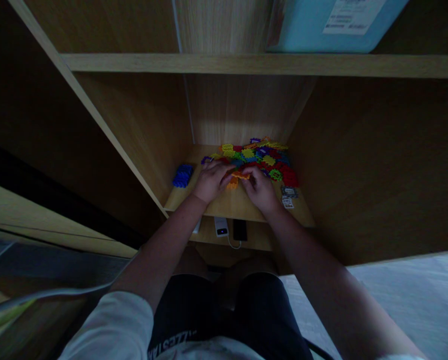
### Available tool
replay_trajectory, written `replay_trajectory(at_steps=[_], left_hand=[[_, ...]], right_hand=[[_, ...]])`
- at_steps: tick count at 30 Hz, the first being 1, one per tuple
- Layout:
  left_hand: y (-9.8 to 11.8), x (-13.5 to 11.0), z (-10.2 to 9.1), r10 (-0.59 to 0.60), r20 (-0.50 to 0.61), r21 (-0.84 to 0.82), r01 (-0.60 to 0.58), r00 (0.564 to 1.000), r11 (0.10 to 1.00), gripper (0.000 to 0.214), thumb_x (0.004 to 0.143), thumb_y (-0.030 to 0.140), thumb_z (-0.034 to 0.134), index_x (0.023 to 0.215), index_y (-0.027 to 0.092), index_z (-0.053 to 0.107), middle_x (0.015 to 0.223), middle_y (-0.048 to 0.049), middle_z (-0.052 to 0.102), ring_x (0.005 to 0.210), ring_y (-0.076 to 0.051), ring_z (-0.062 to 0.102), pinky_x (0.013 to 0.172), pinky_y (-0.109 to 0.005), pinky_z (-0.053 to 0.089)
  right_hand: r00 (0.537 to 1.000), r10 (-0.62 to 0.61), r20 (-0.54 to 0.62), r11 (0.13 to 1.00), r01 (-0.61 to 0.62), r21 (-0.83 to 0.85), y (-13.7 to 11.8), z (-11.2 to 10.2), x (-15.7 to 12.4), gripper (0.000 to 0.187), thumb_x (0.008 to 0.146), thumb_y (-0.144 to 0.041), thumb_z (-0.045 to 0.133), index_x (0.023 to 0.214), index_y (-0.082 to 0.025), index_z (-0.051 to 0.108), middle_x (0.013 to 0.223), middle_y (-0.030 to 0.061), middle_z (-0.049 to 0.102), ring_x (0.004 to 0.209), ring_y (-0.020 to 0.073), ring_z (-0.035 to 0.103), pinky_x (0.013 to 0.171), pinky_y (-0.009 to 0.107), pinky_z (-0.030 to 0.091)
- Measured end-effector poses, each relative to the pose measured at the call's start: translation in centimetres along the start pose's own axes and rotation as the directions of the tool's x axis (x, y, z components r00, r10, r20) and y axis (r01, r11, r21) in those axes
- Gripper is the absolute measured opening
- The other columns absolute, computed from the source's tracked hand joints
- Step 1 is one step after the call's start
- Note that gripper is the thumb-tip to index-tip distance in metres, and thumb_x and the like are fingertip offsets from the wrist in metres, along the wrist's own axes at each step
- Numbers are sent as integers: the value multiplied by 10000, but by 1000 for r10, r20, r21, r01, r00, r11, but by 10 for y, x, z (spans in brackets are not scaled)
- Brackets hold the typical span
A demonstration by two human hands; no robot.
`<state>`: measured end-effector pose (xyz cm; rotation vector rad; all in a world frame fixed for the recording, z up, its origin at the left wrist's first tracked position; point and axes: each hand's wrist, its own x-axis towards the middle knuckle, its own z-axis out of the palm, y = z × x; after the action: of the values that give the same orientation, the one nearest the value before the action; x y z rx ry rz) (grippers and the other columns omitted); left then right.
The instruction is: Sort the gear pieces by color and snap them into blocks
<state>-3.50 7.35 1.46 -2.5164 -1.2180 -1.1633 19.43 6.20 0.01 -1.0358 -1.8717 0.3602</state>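
Observation:
An orange toothed plastic building piece lies between my two hands, just in front of a colourful pile. My right hand pinches its right side between thumb and fingers. At its left side, the fingers of my left hand are bent, with the thumb close to the piece. More orange pieces sit on the shelf right below it. Behind my hands spreads a heap of interlocking pieces in red, yellow, green, blue and purple. A blue stack of such pieces stands apart on the left.
Wooden side walls enclose this shelf. Small printed tags lie at its right front. On the lower ledge are a white power bank with a cable and a black phone-like object. A light-blue box stands on the shelf above.

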Motion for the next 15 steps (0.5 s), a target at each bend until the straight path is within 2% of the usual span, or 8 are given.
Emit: replay_trajectory(at_steps=[6, 15], left_hand=[[3, 3, -4, 29, 8, -15, -29, 1000, 999, 229, 1100, 386, 589, 1142, 276, 785, 1126, -72, 827, 1153, -269, 726, 1072, -481, 518], [3, 2, -1, 63, 46, 2, -64, 997, 998, 267, 1105, 391, 562, 1196, 275, 784, 1174, -81, 820, 1198, -292, 708, 1070, -496, 512]], right_hand=[[1000, 14, 15, 1000, -15, 23, 1, 1, -1, 153, 1031, -412, 571, 1125, -306, 628, 1139, 67, 769, 1043, 291, 733, 975, 448, 591], [999, -46, 12, 997, 45, 57, 3, 2, 1, 121, 1026, -368, 572, 1114, -304, 626, 1112, 63, 760, 1056, 288, 730, 976, 439, 580]])
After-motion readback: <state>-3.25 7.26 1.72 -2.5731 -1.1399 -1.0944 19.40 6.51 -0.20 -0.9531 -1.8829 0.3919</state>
